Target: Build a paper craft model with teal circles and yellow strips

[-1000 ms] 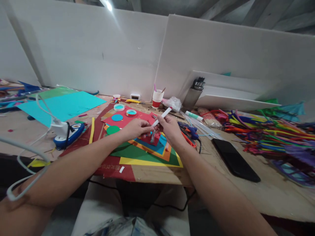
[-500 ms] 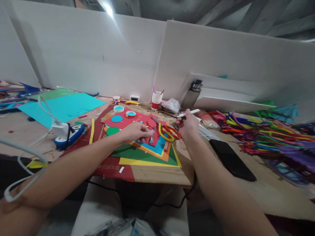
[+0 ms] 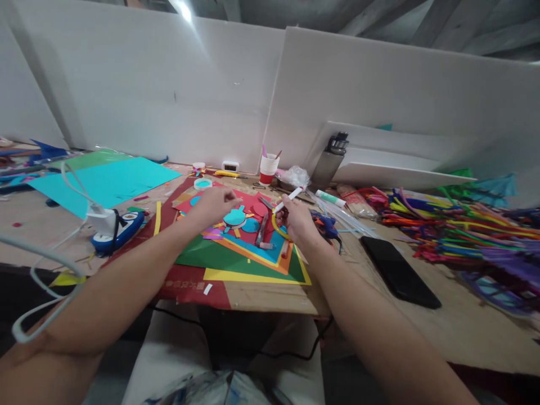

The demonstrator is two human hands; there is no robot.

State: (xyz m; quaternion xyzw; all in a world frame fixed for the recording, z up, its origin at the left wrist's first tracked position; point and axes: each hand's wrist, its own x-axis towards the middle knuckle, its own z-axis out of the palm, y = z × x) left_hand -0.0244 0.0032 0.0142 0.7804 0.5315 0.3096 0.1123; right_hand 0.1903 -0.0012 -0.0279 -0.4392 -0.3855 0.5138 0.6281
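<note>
My right hand [image 3: 297,216] grips a slim white pen [image 3: 289,199], held slanted with its upper end to the right. Under that hand lie scissors with a yellow handle [image 3: 279,228], partly hidden. My left hand [image 3: 216,203] hovers over the red paper [image 3: 217,185], its fingers loosely bent and nothing visible in them. Just right of and below its fingers sits a blue paper cut-out [image 3: 234,217] with small tabs, on a white ring. A blue paper piece [image 3: 251,225] is beside it. Between my hands lies a craft knife [image 3: 261,229].
Coloured sheets, including green paper [image 3: 202,253], are stacked before me. A phone [image 3: 399,273] and pipe cleaners [image 3: 426,225] lie right; a glue stick [image 3: 330,198] lies behind my right hand. A paper cup [image 3: 268,170] stands at the back. A blue power strip [image 3: 118,233] is left.
My left hand has moved left and back, away from the craft knife. My right hand has come left with the pen, over the scissors. The blue cut-out with tabs now shows between them.
</note>
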